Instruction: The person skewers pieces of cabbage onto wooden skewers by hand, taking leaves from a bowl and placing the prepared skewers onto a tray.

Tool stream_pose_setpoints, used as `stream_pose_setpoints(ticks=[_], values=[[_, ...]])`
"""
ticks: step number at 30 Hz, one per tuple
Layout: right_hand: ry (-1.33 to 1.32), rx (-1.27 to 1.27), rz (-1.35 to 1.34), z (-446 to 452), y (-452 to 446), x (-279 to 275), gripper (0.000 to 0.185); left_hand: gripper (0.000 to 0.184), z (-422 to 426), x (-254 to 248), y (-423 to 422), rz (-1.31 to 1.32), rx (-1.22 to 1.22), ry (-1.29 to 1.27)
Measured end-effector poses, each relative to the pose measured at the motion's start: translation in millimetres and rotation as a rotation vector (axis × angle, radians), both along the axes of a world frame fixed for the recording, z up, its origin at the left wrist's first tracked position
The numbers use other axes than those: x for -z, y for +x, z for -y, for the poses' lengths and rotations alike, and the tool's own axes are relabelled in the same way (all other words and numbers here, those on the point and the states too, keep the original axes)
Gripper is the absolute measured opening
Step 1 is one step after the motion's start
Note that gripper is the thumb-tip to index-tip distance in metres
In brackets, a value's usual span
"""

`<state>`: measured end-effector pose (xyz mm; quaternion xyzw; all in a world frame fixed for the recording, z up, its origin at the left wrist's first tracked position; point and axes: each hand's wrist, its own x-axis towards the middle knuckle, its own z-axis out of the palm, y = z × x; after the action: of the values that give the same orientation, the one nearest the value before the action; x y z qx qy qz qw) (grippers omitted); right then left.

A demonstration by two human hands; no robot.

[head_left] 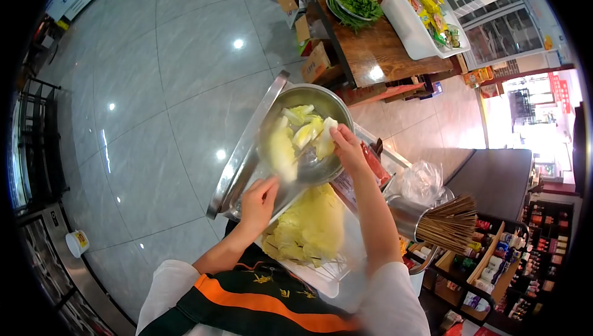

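My left hand [258, 205] is closed, its fingertips at the lower end of a motion-blurred cabbage leaf [283, 153]; whether a stick runs through that leaf is unclear. Between the fingers of my right hand [349, 147] is a pale piece of cabbage [327, 139], held over the steel bowl [272, 98]. More yellow-white cabbage pieces [299, 113] lie inside the bowl. Close to my body, a heap of cabbage leaves [309, 221] covers much of a white tray [330, 286], with thin stick ends showing at its near edge.
Right of my right arm stands a metal canister [404, 215] full of bamboo skewers [450, 225], beside a clear plastic bag [422, 179]. A wooden table [370, 51] ahead bears leafy greens [355, 3] and a white bin [404, 24] of packets. Tiled floor [197, 82] stretches left.
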<state>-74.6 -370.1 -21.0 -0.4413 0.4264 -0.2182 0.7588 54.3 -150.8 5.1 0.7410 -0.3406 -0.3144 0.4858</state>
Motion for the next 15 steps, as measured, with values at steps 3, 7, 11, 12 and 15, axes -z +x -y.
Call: stream_pose_setpoints(ticks=[3, 7, 11, 12, 15], values=[[-0.128, -0.041, -0.08, 0.2, -0.1, -4.7, 0.01, 0.02, -1.0, -1.8, 0.5, 0.018, 0.0, -0.017], [-0.157, 0.022, -0.101, -0.8, -0.6, -14.9, 0.008, 0.02, -3.0, -1.3, -1.4, 0.049, 0.015, -0.023], [-0.112, 0.15, -0.042, -11.9, 8.3, -31.2, 0.014, 0.02, -5.1, 1.0, -4.5, 0.062, 0.017, -0.042], [-0.078, 0.149, 0.007, -13.8, 8.9, -34.3, 0.019, 0.02, -5.1, 0.5, -4.9, 0.062, 0.016, -0.042], [-0.018, 0.159, 0.08, -20.4, 9.8, -38.6, 0.026, 0.02, -5.6, -1.1, -6.0, 0.093, 0.029, -0.054]])
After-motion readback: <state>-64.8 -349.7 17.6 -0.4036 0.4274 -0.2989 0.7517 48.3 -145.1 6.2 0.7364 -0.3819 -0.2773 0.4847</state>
